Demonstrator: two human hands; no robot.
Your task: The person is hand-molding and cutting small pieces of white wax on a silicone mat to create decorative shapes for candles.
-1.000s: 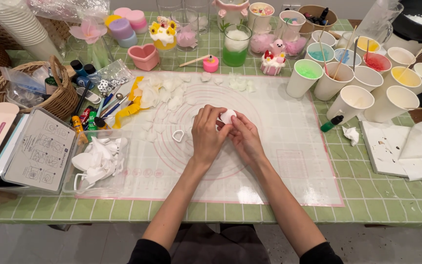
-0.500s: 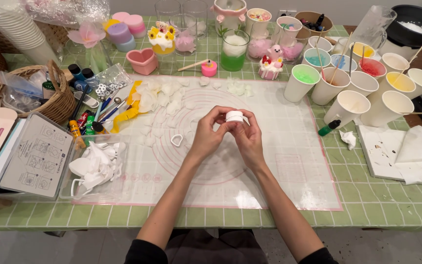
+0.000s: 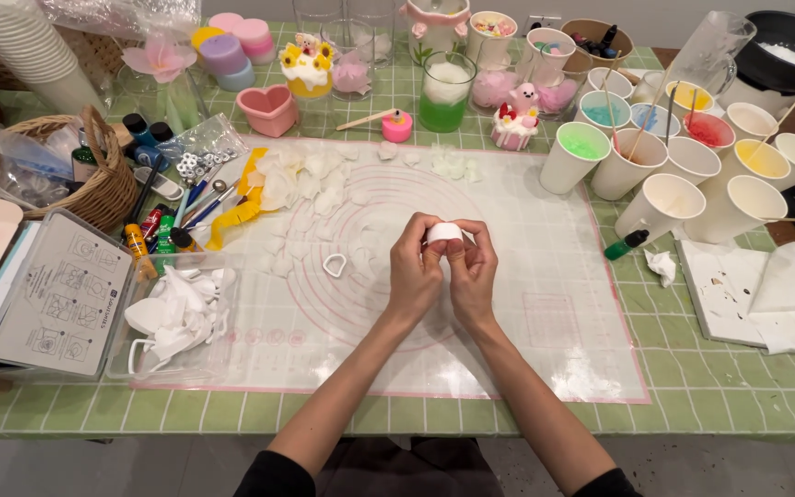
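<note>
Both hands, the left hand (image 3: 413, 276) and the right hand (image 3: 473, 276), are together, pinching a small white piece (image 3: 444, 232) between the fingertips above the middle of the surface (image 3: 719, 396), over the clear mat (image 3: 545, 304), probably for shaping it.

1. Setting: a home craft table, shown by the green-checked tablecloth (image 3: 747, 405) under a translucent pink-edged silicone work mat (image 3: 508, 350).
2. Evidence: white paper cups of coloured liquid (image 3: 655, 156), finished decorative candles (image 3: 443, 97), a woven wicker basket (image 3: 103, 189).
</note>
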